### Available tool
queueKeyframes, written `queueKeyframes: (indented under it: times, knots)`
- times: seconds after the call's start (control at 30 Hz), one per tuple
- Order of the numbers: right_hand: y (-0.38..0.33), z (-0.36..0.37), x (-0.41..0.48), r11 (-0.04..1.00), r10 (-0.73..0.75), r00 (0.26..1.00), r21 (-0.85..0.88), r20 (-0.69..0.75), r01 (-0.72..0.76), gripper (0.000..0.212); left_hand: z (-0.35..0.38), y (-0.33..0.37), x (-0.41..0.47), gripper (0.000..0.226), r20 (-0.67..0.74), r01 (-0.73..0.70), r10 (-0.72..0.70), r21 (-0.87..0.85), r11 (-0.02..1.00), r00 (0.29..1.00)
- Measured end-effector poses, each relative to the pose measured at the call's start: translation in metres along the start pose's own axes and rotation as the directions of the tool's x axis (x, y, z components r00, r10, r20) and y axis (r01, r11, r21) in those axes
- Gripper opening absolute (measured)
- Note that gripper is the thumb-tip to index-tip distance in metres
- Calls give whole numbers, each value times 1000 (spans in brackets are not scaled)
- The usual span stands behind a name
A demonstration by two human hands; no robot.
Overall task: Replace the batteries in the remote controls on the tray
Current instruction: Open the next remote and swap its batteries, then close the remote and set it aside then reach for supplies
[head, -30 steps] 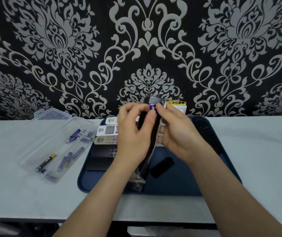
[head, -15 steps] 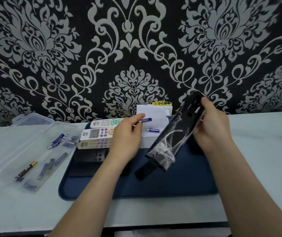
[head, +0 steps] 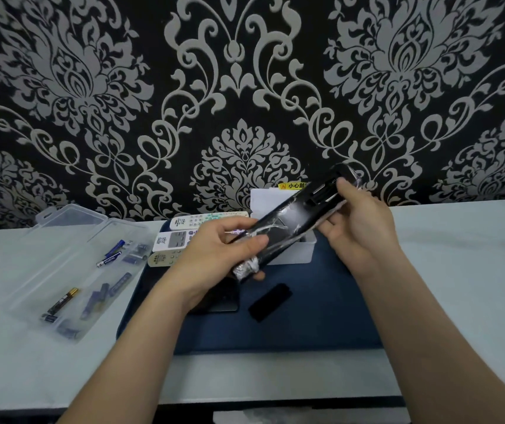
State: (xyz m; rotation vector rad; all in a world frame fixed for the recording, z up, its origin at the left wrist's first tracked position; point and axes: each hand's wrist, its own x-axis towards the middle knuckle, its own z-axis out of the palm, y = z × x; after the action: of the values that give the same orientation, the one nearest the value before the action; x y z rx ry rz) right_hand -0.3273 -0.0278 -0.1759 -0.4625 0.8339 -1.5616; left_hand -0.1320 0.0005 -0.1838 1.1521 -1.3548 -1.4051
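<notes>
The left hand (head: 214,258) was closed round the lower end of a black remote (head: 287,223), fingers and thumb curled over its crinkled clear wrapping. The right hand (head: 361,231) gripped the upper end, fingers cupped beneath and the thumb lying beside the open battery bay; I could not tell whether any cells sat inside. The remote was held slantwise in the air above the far part of a dark blue tray (head: 291,335), touching nothing else.

On the tray lay a small black battery cover (head: 271,301), three light-coloured remotes (head: 180,238) side by side at the far left, a second dark remote (head: 225,298) partly hidden under the left wrist, and a white box (head: 294,255) behind the held remote. The tray rested on a pale table (head: 459,270). Left of it stood an open clear plastic case (head: 70,215) with loose batteries (head: 109,259) scattered inside. Black wallpaper (head: 245,87) with a grey damask pattern covered the wall behind.
</notes>
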Motion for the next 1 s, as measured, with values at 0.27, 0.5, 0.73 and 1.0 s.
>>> queueKeyframes:
  times: [0.27, 0.5, 0.73, 1.0]
  knots:
    - [-7, 10, -24, 722, 473, 741, -692, 476, -16, 30, -59, 12, -11, 34, -475, -227, 144, -123, 966, 868]
    - [52, 52, -39, 728, 599, 559, -681, 573, -82, 29, -99, 8, -31, 29, -556, -212, 186, 17, 977, 810]
    - [93, 79, -40, 882, 357, 826, -449, 436, -144, 24, -179, -15, -57, 20, -557, 482, 113, 789, 381, 823]
    - [146, 102, -64, 877, 405, 799, -436, 444, -202, 36, -198, -23, -55, 12, -446, 473, -175, 865, 167, 878]
